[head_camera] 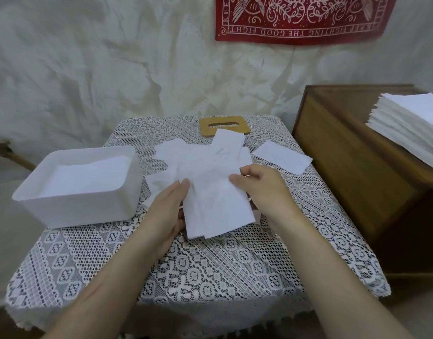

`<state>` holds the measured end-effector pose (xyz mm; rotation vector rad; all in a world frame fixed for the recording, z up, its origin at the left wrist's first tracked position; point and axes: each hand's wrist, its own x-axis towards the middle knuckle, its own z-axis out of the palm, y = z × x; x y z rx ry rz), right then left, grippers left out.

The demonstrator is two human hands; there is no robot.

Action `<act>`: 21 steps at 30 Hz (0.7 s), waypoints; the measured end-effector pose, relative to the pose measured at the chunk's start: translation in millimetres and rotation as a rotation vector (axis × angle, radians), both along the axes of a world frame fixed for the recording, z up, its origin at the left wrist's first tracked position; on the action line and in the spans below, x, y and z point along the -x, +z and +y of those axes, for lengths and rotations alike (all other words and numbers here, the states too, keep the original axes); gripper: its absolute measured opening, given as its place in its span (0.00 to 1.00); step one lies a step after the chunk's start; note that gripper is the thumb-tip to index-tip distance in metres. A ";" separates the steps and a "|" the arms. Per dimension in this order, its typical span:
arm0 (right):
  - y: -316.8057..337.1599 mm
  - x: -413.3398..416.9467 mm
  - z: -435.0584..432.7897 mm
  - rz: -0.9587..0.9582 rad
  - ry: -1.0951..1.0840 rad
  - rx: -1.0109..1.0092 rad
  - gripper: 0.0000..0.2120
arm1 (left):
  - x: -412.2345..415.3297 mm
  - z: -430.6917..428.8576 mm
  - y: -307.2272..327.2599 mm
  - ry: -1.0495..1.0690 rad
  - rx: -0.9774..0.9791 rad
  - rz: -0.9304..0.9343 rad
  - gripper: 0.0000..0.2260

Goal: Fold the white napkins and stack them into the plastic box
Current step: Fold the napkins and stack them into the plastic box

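Right grip [257, 189] pinches napkin [215, 206] edge; left grip [165, 209] flat against it; lace tablecloth [210, 277], wrinkled wall [88, 69].

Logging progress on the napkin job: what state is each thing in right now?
plastic box: open on top, holds stacked napkins
wooden lid: flat on the table, partly covered
held napkin: partly folded, in both hands
loose napkins: spread out, overlapping
single napkin: flat, apart at right
napkin stack: neat, on the wooden cabinet
left hand: straight fingers against the held napkin
right hand: pinches its right edge
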<state>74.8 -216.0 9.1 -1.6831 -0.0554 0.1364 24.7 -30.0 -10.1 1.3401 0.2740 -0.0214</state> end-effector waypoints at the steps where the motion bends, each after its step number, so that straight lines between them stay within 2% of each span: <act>1: 0.7 1.3 1.2 0.013 0.013 -0.013 0.05 | 0.1 0.1 0.0 -0.002 -0.005 -0.001 0.12; 8: -4.7 1.6 19.3 0.034 0.040 -0.005 0.07 | 3.1 1.3 0.8 -0.043 -0.016 -0.023 0.14; 21: -4.2 3.9 27.7 0.072 0.037 0.003 0.06 | 4.5 7.7 -2.5 -0.030 -0.040 -0.073 0.11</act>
